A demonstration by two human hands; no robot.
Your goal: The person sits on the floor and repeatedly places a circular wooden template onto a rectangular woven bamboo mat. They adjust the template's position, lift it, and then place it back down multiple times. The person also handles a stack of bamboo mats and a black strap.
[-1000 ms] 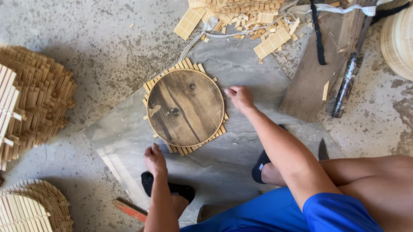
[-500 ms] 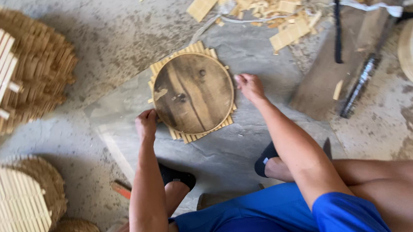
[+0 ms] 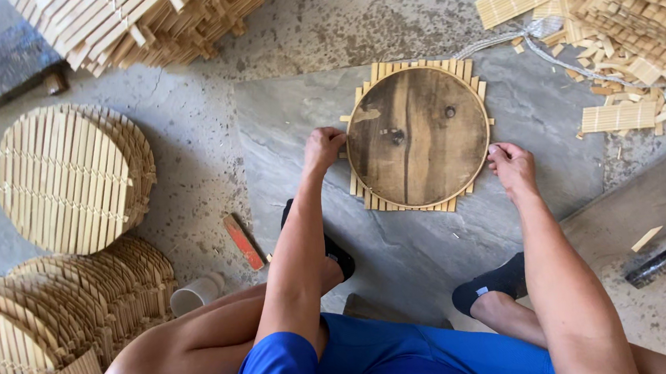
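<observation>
Hands bracket the round wooden disc (image 3: 418, 137) atop the slat mat (image 3: 419, 68), left hand (image 3: 322, 148) curled at its rim, right hand (image 3: 512, 166) fingertips touching; uneven pressure could shift it off-centre.

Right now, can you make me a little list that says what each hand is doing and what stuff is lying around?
left hand: curled at the left edge of the round wooden disc
right hand: fingertips at the disc's lower right edge
disc: dark, lies flat on a square slatted mat
mat: lies on a grey slab; its slat ends stick out past the disc
left of slab: stack of round slatted mats
top right: heap of slat offcuts
near left knee: red-handled tool, white cup
</observation>
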